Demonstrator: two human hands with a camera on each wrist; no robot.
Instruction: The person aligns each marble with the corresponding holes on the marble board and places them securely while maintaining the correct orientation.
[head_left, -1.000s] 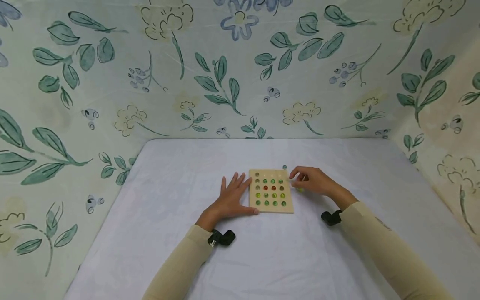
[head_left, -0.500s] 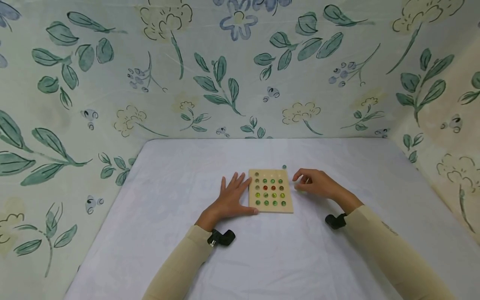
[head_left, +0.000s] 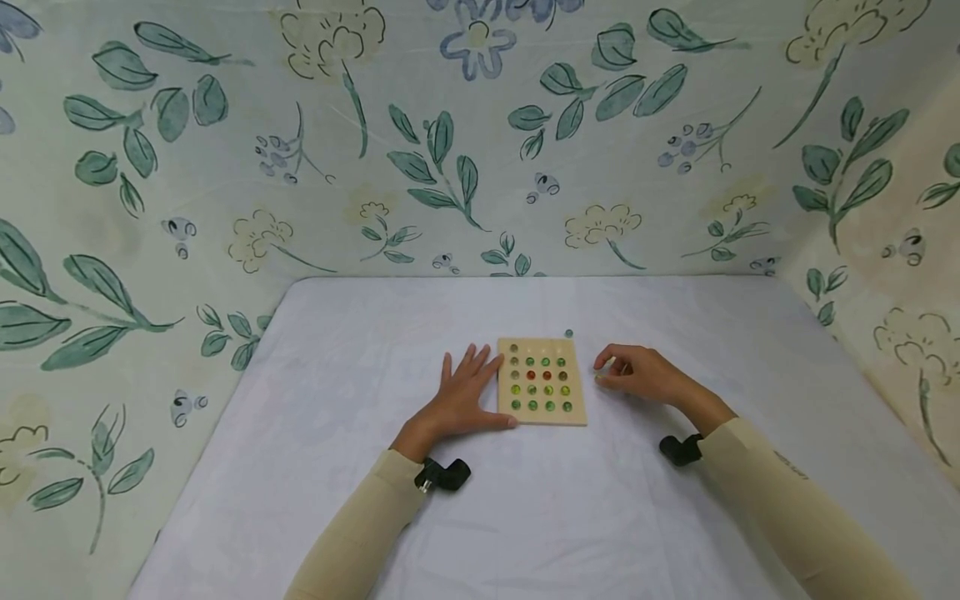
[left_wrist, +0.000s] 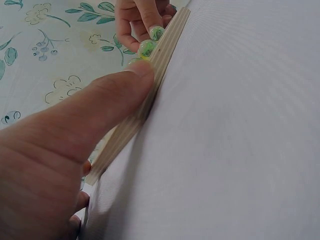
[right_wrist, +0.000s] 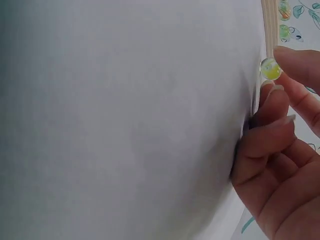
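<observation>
In the head view a square light wooden board (head_left: 543, 419) lies on the white-covered table, with rows of glass marbles (head_left: 547, 362) in its holes, mostly green and yellow, two of them red. My left hand (head_left: 465, 400) rests spread at the board's left side, its thumb along the near left corner. Just right of the board, my right hand (head_left: 636, 372) pinches a clear marble (right_wrist: 270, 69) with a yellow swirl between thumb and fingertips, as the right wrist view shows. Along the far row only the leftmost hole carries a marble (head_left: 513, 347).
A loose bluish-green marble (head_left: 569, 333) sits on the table just behind the board's far right corner. White cloth (head_left: 360, 358) covers the table. Behind it stands a floral fabric backdrop (head_left: 465, 167).
My right hand has picked up the yellow marble beside the board and drawn back a little to the right and nearer. The left hand and board have stayed put.
</observation>
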